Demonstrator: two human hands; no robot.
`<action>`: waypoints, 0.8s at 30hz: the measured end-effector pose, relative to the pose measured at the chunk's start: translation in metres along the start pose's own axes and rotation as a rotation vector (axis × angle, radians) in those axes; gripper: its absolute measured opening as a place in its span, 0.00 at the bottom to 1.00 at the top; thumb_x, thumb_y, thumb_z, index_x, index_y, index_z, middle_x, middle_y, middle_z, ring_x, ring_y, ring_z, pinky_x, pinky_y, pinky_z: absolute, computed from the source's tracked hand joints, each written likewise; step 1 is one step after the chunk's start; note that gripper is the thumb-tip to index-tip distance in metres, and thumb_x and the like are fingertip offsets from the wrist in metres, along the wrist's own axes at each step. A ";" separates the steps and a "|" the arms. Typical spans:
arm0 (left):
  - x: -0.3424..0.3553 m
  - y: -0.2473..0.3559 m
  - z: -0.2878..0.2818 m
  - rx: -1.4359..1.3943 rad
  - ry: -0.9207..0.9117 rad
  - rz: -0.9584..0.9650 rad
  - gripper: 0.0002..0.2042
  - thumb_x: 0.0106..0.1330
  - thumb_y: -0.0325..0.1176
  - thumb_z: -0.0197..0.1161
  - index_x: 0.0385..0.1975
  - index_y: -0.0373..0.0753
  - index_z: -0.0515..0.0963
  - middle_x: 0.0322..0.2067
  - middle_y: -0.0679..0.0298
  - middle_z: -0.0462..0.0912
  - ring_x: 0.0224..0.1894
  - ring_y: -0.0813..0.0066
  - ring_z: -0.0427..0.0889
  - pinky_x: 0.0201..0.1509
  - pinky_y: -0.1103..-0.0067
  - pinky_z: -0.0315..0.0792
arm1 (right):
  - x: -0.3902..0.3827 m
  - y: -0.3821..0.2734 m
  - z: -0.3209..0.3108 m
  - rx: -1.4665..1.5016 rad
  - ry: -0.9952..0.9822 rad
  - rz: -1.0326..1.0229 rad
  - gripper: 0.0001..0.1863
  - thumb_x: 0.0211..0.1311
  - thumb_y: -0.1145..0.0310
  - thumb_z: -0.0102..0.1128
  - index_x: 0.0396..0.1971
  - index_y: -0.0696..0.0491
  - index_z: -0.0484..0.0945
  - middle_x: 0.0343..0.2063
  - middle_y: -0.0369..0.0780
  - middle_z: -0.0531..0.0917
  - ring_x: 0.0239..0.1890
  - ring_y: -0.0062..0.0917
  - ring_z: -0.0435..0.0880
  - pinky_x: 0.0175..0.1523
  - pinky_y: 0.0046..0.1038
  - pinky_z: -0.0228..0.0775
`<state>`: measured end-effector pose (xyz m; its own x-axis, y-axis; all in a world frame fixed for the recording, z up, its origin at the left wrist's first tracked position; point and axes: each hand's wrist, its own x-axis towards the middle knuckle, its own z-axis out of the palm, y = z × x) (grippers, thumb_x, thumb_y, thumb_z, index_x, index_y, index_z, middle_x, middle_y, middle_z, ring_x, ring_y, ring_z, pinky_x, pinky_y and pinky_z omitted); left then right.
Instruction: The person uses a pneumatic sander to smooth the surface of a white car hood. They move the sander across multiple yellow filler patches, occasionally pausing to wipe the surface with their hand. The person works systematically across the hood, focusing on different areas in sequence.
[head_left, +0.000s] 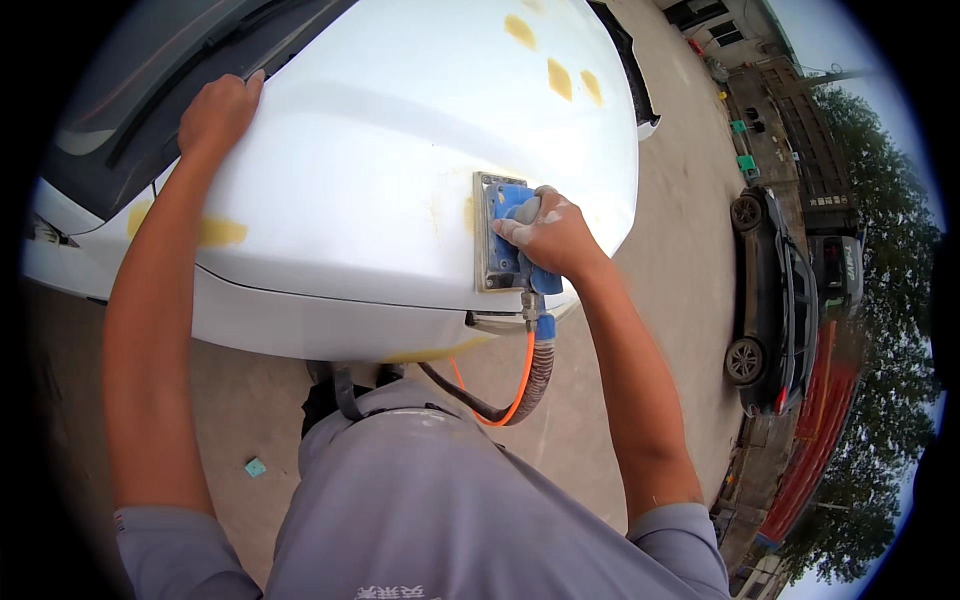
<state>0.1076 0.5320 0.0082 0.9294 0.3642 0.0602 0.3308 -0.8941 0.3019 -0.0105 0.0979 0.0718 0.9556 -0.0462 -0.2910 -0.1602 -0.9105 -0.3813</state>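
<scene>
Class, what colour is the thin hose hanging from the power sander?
The thin hose is bright orange, best seen in the head view.

Between our left grip [220,115] at the hood's windshield edge and the blue sander [505,203], we find a broad open stretch of white hood [350,180] where a hand could pass. Room also runs beyond the sander toward the far edge. Our right grip [548,232] and the sander block the near edge's front part; below, a ribbed hose [541,372] and orange line [525,380] (both looping) obstruct the gap before our body. Our left forearm [155,330] spans the near rear corner.
</scene>
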 end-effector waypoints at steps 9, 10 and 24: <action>0.003 -0.008 0.002 0.001 0.027 0.034 0.32 0.80 0.59 0.47 0.47 0.34 0.88 0.49 0.45 0.89 0.53 0.43 0.86 0.58 0.54 0.78 | 0.002 0.020 0.003 -0.056 0.036 -0.020 0.41 0.54 0.49 0.81 0.53 0.70 0.78 0.39 0.55 0.88 0.40 0.38 0.90 0.50 0.33 0.83; 0.004 -0.003 0.002 0.014 0.029 0.047 0.32 0.80 0.59 0.47 0.47 0.34 0.88 0.49 0.45 0.89 0.53 0.43 0.86 0.57 0.54 0.78 | -0.001 0.027 -0.002 -0.029 0.044 0.009 0.42 0.54 0.49 0.81 0.54 0.71 0.77 0.39 0.55 0.88 0.40 0.38 0.90 0.50 0.32 0.83; -0.005 -0.005 0.001 -0.012 0.045 0.005 0.31 0.80 0.60 0.47 0.47 0.36 0.88 0.47 0.47 0.89 0.51 0.44 0.87 0.56 0.55 0.79 | 0.012 0.002 -0.014 0.012 -0.033 0.051 0.43 0.56 0.50 0.79 0.57 0.73 0.75 0.39 0.54 0.89 0.41 0.36 0.92 0.47 0.33 0.84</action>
<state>0.1010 0.5344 0.0055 0.9227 0.3710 0.1046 0.3235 -0.8929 0.3132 0.0037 0.0901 0.0797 0.9373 -0.0788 -0.3395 -0.2118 -0.9024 -0.3753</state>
